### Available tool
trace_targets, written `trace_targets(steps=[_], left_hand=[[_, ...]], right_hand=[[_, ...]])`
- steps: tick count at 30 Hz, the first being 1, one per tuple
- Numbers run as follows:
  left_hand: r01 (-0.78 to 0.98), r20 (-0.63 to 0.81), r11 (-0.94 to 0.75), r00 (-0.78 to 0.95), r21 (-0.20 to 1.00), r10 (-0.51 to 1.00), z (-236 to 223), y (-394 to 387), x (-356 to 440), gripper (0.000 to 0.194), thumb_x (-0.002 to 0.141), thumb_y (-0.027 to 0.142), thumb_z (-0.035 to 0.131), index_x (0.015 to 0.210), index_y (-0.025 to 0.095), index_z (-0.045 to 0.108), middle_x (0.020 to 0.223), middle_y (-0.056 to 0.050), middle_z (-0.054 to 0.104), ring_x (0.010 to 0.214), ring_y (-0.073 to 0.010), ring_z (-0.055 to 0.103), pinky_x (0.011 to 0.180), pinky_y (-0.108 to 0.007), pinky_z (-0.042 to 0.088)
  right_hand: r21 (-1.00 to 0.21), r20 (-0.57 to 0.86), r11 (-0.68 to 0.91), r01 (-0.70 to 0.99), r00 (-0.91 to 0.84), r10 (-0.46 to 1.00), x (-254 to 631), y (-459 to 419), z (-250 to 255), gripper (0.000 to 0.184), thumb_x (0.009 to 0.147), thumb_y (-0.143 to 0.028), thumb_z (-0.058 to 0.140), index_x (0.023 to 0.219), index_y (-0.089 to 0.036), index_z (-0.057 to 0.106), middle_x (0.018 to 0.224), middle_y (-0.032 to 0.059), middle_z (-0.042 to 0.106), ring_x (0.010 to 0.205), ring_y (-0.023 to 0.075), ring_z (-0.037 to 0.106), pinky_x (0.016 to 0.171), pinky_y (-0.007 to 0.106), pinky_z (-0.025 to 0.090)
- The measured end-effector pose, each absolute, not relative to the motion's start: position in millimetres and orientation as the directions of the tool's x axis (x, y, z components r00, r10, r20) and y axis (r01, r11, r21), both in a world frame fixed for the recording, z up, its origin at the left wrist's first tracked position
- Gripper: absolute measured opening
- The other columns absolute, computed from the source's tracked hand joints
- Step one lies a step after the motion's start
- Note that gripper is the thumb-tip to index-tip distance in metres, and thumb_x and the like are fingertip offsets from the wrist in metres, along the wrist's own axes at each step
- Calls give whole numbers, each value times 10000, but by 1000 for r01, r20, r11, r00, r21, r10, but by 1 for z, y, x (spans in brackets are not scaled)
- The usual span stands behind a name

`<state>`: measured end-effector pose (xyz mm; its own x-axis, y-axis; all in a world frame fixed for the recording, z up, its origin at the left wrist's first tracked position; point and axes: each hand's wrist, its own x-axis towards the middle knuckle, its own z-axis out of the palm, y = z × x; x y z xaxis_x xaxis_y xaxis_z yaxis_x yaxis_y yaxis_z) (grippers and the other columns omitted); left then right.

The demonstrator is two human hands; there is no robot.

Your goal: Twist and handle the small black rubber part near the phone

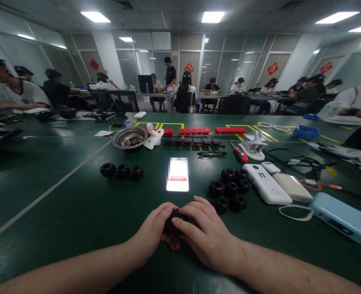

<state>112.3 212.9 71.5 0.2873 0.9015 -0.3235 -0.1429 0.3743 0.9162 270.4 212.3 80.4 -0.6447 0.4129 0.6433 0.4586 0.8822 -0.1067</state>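
Observation:
Both my hands meet over one small black round part (174,222) near the front edge of the green table (76,204). My left hand (152,234) curls round its left side. My right hand (206,234) wraps over its top and right side. Most of the part is hidden by my fingers. Just beyond my hands lies a lit phone (178,174). A pile of several black rings (231,188) lies to the right of the phone, and a row of three black rings (122,171) to its left.
A metal bowl (130,137), red strips (195,131), black strips (193,141) and a red-handled screwdriver (238,153) lie further back. White devices (267,183), a light blue box (342,216) and cables (303,161) sit at the right. People sit at tables around the room.

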Motion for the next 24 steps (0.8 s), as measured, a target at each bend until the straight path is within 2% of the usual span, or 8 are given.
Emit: trace_targets(steps=[5, 8, 12, 14, 17, 19, 22, 24], left_hand=[[-155, -273, 302, 183, 941, 944, 70, 207, 112, 424, 646, 561, 466, 805, 168, 469, 537, 51, 530, 338, -69, 477, 334, -174, 358], [-155, -276, 306, 187, 939, 943, 69, 208, 112, 457, 637, 564, 479, 854, 162, 470, 580, 27, 566, 401, -97, 535, 380, -198, 404], [-168, -303, 355, 271, 920, 914, 68, 212, 110, 486, 676, 558, 419, 930, 145, 460, 568, -16, 597, 433, -145, 577, 403, -236, 430], [-164, -288, 340, 275, 926, 917, 66, 212, 110, 429, 674, 528, 448, 879, 152, 476, 560, 2, 575, 383, -119, 543, 364, -214, 402], [-120, -248, 282, 237, 952, 939, 64, 210, 109, 344, 658, 473, 509, 802, 161, 486, 558, 40, 524, 336, -65, 470, 328, -179, 364], [-90, -227, 254, 236, 963, 945, 63, 209, 108, 333, 659, 458, 517, 810, 162, 491, 567, 39, 520, 369, -68, 480, 345, -180, 379], [-76, -219, 244, 249, 967, 944, 65, 209, 108, 358, 653, 447, 530, 867, 161, 498, 665, 7, 561, 449, -93, 532, 400, -208, 426], [-81, -261, 290, 256, 954, 931, 66, 211, 109, 383, 662, 454, 511, 906, 159, 486, 682, -11, 579, 469, -117, 558, 422, -234, 444]], right_hand=[[-366, 598, 774, 517, -506, 621, 272, 210, 89, 638, 745, -643, 313, 1042, -97, 459, 902, 116, 549, 823, 241, 485, 777, 454, 360], [-325, 543, 753, 572, -539, 644, 271, 212, 86, 468, 783, -546, 385, 929, -119, 509, 767, 71, 566, 696, 203, 479, 676, 395, 384], [-84, 623, 842, 532, -632, 462, 271, 216, 81, 188, 830, -184, 394, 997, -166, 480, 960, 69, 561, 854, 199, 474, 848, 423, 298], [-88, 645, 863, 497, -632, 429, 272, 216, 81, 200, 834, -237, 397, 1015, -182, 461, 1009, 71, 535, 907, 206, 459, 886, 439, 261], [-302, 618, 823, 481, -558, 554, 273, 216, 83, 518, 784, -573, 326, 1017, -126, 444, 926, 107, 529, 829, 223, 470, 783, 424, 345], [-401, 532, 749, 527, -532, 659, 273, 216, 83, 656, 742, -678, 217, 924, -111, 492, 790, 95, 535, 705, 210, 469, 665, 392, 378], [-380, 449, 723, 577, -568, 689, 271, 218, 80, 584, 768, -634, 270, 831, -117, 533, 667, 61, 529, 607, 182, 445, 589, 346, 374], [-311, 491, 778, 546, -609, 623, 269, 219, 77, 431, 816, -499, 367, 928, -110, 515, 763, 80, 554, 684, 189, 463, 632, 340, 380]])
